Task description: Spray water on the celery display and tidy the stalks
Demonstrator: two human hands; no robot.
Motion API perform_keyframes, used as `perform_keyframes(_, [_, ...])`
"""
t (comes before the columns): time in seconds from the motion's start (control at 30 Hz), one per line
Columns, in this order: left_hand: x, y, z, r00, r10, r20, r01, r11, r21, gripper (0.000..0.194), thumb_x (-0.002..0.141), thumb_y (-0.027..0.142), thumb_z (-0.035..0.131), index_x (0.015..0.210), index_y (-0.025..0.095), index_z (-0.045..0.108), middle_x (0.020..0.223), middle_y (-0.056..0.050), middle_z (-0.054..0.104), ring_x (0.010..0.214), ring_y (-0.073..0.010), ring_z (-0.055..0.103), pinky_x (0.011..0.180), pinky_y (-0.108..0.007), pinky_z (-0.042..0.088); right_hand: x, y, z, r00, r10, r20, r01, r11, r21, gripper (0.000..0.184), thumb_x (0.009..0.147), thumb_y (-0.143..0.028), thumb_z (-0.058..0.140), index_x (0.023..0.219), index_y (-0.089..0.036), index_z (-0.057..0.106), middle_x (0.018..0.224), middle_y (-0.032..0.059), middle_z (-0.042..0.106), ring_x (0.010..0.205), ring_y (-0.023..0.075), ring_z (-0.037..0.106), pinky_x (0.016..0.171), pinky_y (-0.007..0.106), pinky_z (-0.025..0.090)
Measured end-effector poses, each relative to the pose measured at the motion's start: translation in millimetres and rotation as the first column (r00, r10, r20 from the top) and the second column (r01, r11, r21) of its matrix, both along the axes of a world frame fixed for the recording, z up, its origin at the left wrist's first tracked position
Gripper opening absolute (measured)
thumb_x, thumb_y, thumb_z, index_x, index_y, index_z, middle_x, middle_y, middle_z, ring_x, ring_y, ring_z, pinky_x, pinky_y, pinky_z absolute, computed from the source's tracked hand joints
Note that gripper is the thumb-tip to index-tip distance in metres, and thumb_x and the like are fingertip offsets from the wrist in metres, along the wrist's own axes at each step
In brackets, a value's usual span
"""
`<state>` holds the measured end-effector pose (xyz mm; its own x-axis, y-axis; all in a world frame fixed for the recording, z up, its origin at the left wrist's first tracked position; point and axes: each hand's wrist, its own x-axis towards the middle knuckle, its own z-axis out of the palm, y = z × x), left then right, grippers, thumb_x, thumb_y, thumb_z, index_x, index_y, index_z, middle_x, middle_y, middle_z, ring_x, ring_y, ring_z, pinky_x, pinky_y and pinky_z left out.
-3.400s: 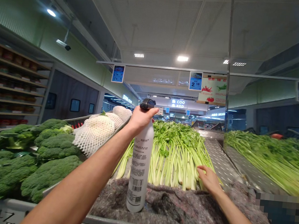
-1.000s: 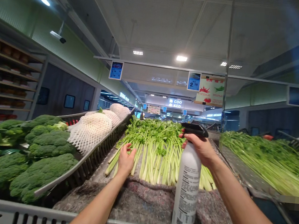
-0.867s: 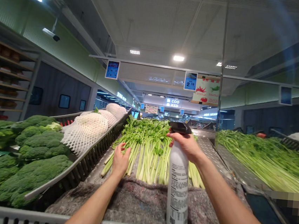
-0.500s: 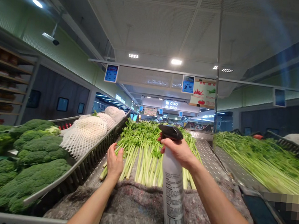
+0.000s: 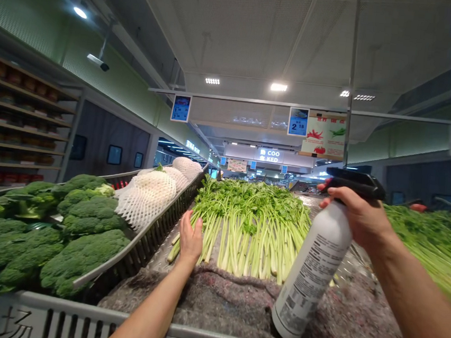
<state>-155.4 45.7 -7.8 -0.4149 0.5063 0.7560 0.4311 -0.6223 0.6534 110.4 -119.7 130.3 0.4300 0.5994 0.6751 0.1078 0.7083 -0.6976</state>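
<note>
My right hand (image 5: 359, 211) is wrapped round the neck of a white spray bottle (image 5: 315, 268) with a black trigger head. The bottle is tilted, its base toward the lower left, above a grey felt cloth (image 5: 232, 308). Its printed label faces me. My left hand (image 5: 190, 237) holds nothing, its fingers apart, at the left edge of the celery (image 5: 251, 230); whether it touches the stalks I cannot tell. The celery lies fanned out, leaves to the back and stalk ends toward me.
Broccoli (image 5: 85, 256) fills the left side, with net-wrapped produce (image 5: 147, 193) behind it. A black crate wall (image 5: 142, 241) divides these from the celery. A grey crate rim (image 5: 115, 320) runs along the front. A mirror panel (image 5: 415, 102) at right reflects the greens. Price signs (image 5: 298, 122) hang overhead.
The spray bottle has passed from my left hand to my right. Lately my right hand has swung it rightward and tilted it. My left hand stays open by the celery's left side.
</note>
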Motion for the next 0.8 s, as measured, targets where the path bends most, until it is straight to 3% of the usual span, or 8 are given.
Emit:
perform_keyframes(0.1, [0,0,-0.6,1.000,0.011,-0.003,-0.011,1.000,0.013,0.042,0.078,0.037,0.033,0.112,0.013,0.040,0.116,-0.013,0.044,0.114,-0.0225,0.037,0.096,-0.039,0.028,1,8,-2.6,0.997,-0.079,-0.006,0.079,0.997,0.017,0.021,0.054,-0.022,0.063,0.074,-0.016,0.060,0.075,0.0032,0.062,0.045,0.0111,0.053,0.036,0.022,0.043])
perform_keyframes(0.3, [1,0,-0.3,0.999,-0.003,-0.043,0.003,1.000,0.000,0.044,0.079,0.037,0.031,0.113,0.011,0.040,0.117,-0.015,0.043,0.115,-0.0224,0.036,0.096,-0.038,0.028,5,22,-23.3,0.994,-0.110,-0.022,0.108,0.992,-0.065,0.024,0.054,-0.025,0.065,0.076,-0.016,0.060,0.076,0.0035,0.061,0.046,0.0122,0.054,0.036,0.023,0.043])
perform_keyframes(0.43, [3,1,-5.1,0.992,0.016,-0.127,-0.029,0.995,-0.100,0.043,0.077,0.037,0.036,0.111,0.012,0.042,0.117,-0.014,0.044,0.114,-0.0236,0.037,0.096,-0.039,0.028,7,14,-25.1,0.995,-0.093,-0.040,0.091,0.994,-0.053,0.025,0.055,-0.025,0.065,0.079,-0.017,0.061,0.082,0.0049,0.061,0.048,0.0115,0.054,0.037,0.022,0.043])
perform_keyframes(0.53, [11,0,-9.8,0.953,-0.017,-0.302,-0.047,0.978,-0.203,0.044,0.074,0.034,0.040,0.113,0.013,0.043,0.121,-0.014,0.044,0.117,-0.0241,0.035,0.096,-0.041,0.027,9,10,-24.3,0.995,-0.083,-0.048,0.081,0.996,-0.048,0.025,0.055,-0.024,0.066,0.079,-0.017,0.060,0.083,0.0062,0.060,0.048,0.0115,0.054,0.037,0.022,0.043])
perform_keyframes(0.63, [28,-4,-8.9,0.809,-0.153,-0.567,-0.005,0.964,-0.267,0.047,0.073,0.033,0.042,0.116,0.015,0.043,0.127,-0.012,0.040,0.119,-0.0241,0.032,0.098,-0.042,0.024,11,11,-23.5,0.995,-0.098,-0.028,0.096,0.994,-0.059,0.025,0.055,-0.024,0.066,0.078,-0.017,0.060,0.083,0.0074,0.061,0.048,0.0129,0.054,0.036,0.023,0.043])
perform_keyframes(0.8, [62,4,1.9,0.419,-0.372,-0.829,0.068,0.923,-0.380,0.048,0.070,0.043,0.045,0.114,0.025,0.048,0.134,-0.008,0.033,0.124,-0.0265,0.025,0.099,-0.047,0.017,12,17,-22.2,0.994,-0.107,0.001,0.107,0.991,-0.076,0.023,0.054,-0.026,0.066,0.075,-0.018,0.062,0.073,0.0073,0.061,0.047,0.0131,0.054,0.035,0.023,0.042])
